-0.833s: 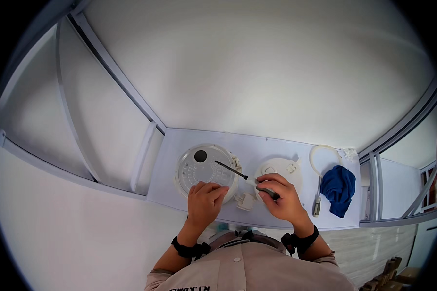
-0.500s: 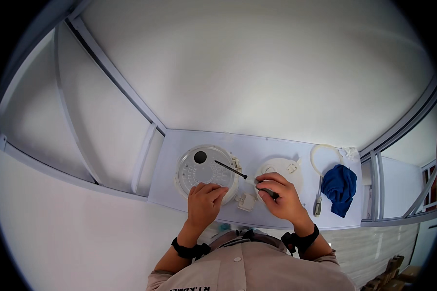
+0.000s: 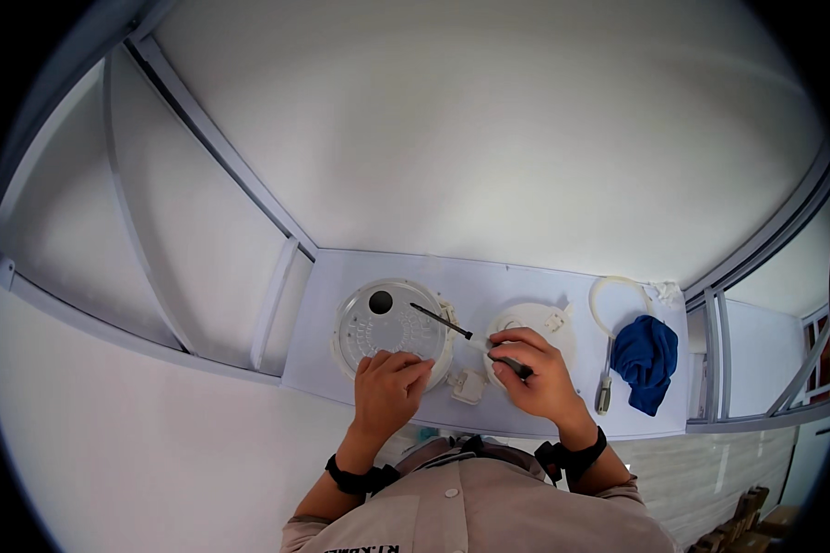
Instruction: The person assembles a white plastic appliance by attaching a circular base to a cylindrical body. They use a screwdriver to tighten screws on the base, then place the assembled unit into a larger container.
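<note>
In my right hand [image 3: 539,378] is a screwdriver [image 3: 441,320], its dark handle wrapped by my fingers. The long black shaft points up and left over a round metal lamp base [image 3: 350,318], whose rim is pale and which has a dark round hole [image 3: 380,302]. My left hand [image 3: 392,392] is over the near edge of that base, fingers bent and drawn together; what they hold, if anything, is hidden. A small white square part [image 3: 468,386] lies between my hands. Partly under my right hand sits a round white cover [image 3: 561,343] with small fittings.
Right of the cover are a pale ring [image 3: 593,304], a second screwdriver [image 3: 604,394] with a grey handle, and a crumpled blue cloth [image 3: 644,364]. A white wall stands behind the table [image 3: 470,265]; metal frames rise at both sides.
The screwdriver and my right hand have shifted very slightly to the right. Otherwise both hands keep nearly the same pose.
</note>
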Motion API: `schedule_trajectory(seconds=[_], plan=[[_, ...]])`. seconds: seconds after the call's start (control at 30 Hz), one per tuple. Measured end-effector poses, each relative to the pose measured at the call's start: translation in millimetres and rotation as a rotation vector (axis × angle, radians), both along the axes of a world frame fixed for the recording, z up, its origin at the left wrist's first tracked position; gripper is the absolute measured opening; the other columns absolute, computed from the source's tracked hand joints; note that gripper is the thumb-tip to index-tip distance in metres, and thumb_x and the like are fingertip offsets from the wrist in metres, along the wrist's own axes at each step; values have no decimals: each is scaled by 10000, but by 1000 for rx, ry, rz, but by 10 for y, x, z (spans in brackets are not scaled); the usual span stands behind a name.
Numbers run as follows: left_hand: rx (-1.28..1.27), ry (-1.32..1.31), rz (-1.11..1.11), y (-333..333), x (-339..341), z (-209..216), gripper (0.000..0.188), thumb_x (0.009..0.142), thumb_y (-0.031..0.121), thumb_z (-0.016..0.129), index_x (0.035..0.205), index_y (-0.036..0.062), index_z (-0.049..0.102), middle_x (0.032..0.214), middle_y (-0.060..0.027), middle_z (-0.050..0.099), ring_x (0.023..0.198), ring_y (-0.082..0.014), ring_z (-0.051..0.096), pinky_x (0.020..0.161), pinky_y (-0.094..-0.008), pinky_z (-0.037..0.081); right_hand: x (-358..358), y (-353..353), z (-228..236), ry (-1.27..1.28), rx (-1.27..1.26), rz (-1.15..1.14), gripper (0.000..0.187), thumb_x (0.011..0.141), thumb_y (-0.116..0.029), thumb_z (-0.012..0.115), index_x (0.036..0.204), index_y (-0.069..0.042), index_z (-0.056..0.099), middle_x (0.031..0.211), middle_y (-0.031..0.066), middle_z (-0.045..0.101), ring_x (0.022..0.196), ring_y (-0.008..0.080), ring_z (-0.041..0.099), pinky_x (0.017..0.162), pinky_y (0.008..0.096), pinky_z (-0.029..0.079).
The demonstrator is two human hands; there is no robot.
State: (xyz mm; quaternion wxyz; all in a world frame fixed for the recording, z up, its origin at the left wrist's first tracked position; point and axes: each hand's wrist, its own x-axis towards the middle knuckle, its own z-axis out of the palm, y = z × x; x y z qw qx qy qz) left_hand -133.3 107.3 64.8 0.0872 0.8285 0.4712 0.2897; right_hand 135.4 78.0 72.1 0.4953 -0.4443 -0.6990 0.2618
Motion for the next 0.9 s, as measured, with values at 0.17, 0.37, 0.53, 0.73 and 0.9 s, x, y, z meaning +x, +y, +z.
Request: schedule_trajectory(seconds=[0.17, 0.37, 0.53, 0.73, 0.9], plan=[[-16, -51, 36, -14, 29, -66, 143, 853, 126, 823, 987, 163, 861, 942, 21, 773, 876, -223, 680, 778, -406, 487, 39, 21, 0, 61, -20, 37, 389, 825, 101, 751, 1178, -62, 725, 1278, 140, 689, 1100, 327, 717, 892, 392, 597], [-37, -127, 64, -15, 33, -90, 95, 841, 129, 833, 936, 136, 830, 929, -6, 793, 866, -248, 694, 783, -415, 500, 115, -54, 262, -42, -88, 55, 521, 767, 132, 676, 1238, -88, 722, 1332, 146, 594, 1164, 336, 657, 920, 379, 557], [33, -130, 55, -29, 16, -135, 77, 838, 137, 833, 910, 147, 808, 922, 17, 784, 860, -227, 697, 761, -399, 502, 238, -91, 393, 19, -57, 92, 528, 783, 131, 683, 1273, -64, 702, 1301, 155, 659, 1144, 321, 686, 940, 371, 555], [13, -154, 86, -56, 39, -171, 91, 830, 145, 841, 912, 149, 803, 921, 12, 774, 846, -239, 683, 761, -408, 486, 260, -155, 390, 369, 4, 29, 528, 924, -62, 832, 1361, 44, 556, 1241, 207, 730, 1110, 266, 741, 980, 372, 587], [-53, -173, 107, -65, 54, -158, 90, 831, 134, 834, 913, 148, 801, 915, 10, 769, 856, -239, 681, 781, -414, 471, 291, -139, 386, 316, 156, 40, 573, 924, -105, 853, 1379, 33, 532, 1235, 252, 719, 1129, 304, 743, 987, 405, 588]])
